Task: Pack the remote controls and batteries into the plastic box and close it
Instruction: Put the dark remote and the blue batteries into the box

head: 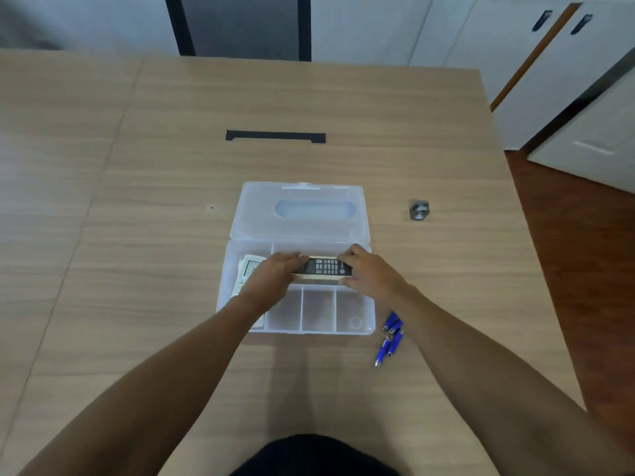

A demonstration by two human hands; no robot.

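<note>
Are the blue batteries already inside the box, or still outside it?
Outside. The batteries lie on the table, right of the open box; its three front compartments look empty.

The left hand [271, 274] hides most of the white remote [248, 269]; the black remote's [324, 267] ends are covered.

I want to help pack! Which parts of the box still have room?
The three small front compartments look free. The back is crowded: both hands hold the black remote, with a white remote at the left.
</note>
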